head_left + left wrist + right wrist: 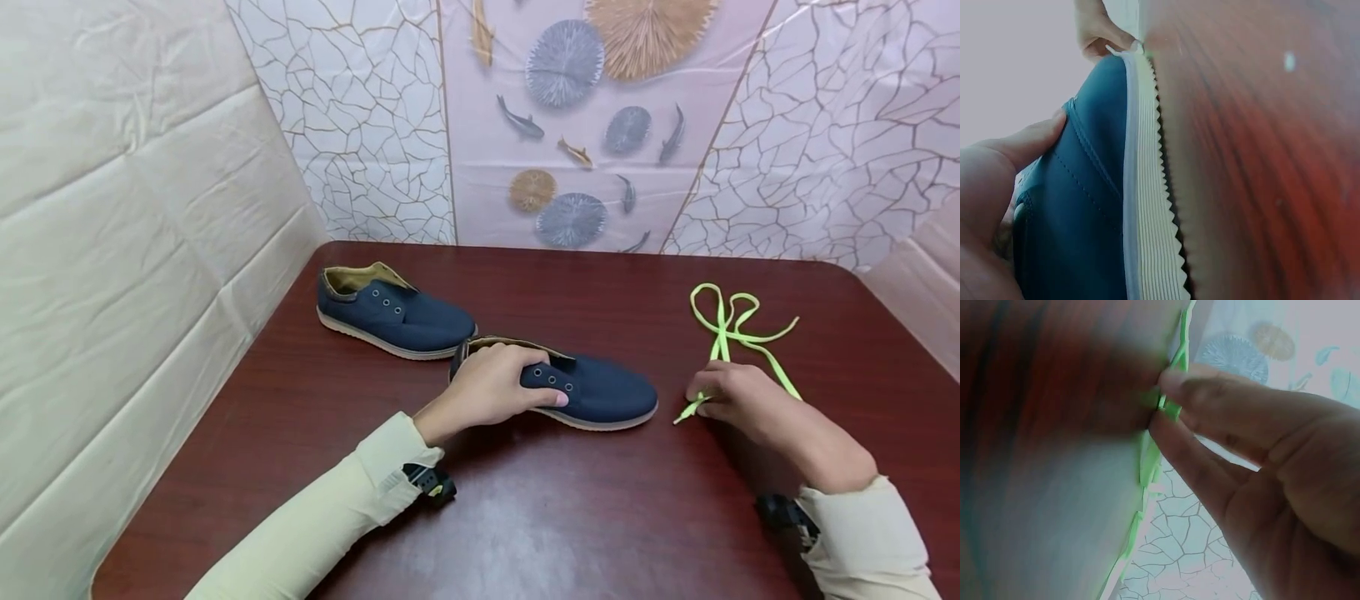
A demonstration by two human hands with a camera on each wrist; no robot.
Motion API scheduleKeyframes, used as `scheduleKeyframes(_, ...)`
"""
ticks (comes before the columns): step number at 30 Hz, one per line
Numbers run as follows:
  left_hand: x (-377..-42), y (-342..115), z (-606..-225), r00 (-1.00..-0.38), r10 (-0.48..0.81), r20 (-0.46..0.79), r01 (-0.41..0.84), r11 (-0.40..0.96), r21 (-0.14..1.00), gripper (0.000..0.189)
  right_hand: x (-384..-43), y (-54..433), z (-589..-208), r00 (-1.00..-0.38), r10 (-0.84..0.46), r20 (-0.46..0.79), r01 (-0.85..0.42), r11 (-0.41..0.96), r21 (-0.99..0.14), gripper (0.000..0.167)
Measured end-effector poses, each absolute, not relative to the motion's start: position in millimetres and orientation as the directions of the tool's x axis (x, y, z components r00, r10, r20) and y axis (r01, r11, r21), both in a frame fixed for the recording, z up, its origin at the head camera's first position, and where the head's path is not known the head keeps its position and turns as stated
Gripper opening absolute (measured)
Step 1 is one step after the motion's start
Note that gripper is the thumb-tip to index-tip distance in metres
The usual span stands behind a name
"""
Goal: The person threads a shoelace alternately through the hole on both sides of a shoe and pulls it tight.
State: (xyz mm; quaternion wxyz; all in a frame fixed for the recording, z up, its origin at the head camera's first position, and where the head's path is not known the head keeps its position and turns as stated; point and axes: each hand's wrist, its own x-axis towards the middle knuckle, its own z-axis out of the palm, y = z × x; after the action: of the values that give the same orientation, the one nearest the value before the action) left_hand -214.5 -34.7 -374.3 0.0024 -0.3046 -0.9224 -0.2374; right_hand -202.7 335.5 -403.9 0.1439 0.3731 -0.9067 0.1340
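My left hand (pixel 498 383) grips the near navy shoe (pixel 611 387) around its heel half, thumb on the side by the eyelets. The shoe stands on its pale sole, toe to the right, with no lace through the eyelets that show. In the left wrist view, the thumb (pixel 1038 140) presses the dark upper above the ribbed sole (pixel 1154 206). To the right, my right hand (pixel 757 408) pinches a neon-green shoelace (pixel 722 325) close over the table. The right wrist view shows the lace (pixel 1172 409) between thumb and fingertips. One lace end pokes out left of the hand.
A second navy shoe (pixel 420 321) stands behind and to the left, its toe near the held shoe's heel. Both are on a dark red-brown table (pixel 540 517). Patterned sheeting (pixel 375 125) hangs behind the far edge, and a pale cloth wall (pixel 150 250) borders the left.
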Motion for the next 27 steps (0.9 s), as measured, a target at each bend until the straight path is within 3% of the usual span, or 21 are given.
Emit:
scheduleKeyframes(5, -214, -34, -375, -0.834, 0.529, 0.154, 0.539, 0.724, 0.431, 0.048, -202, 328, -404, -0.678, -0.647, 0.349, -0.725, 0.668, -0.169, 0.045)
scheduleKeyframes(14, -215, -35, -375, -0.828, 0.538, 0.159, 0.55, 0.725, 0.415, 0.049, -198, 310, -401, -0.683, -0.68, 0.269, -0.731, 0.642, -0.233, 0.037)
scheduleKeyframes(20, -217, -34, -377, -0.818, 0.553, 0.16, 0.564, 0.713, 0.417, 0.048, -192, 305, -394, -0.74, -0.657, 0.147, -0.669, 0.695, -0.263, 0.036)
scheduleKeyframes(27, -219, -35, -378, -0.797, 0.578, 0.179, 0.592, 0.684, 0.426, 0.037, -185, 291, -385, -0.729, -0.68, 0.082, -0.613, 0.595, -0.52, 0.024)
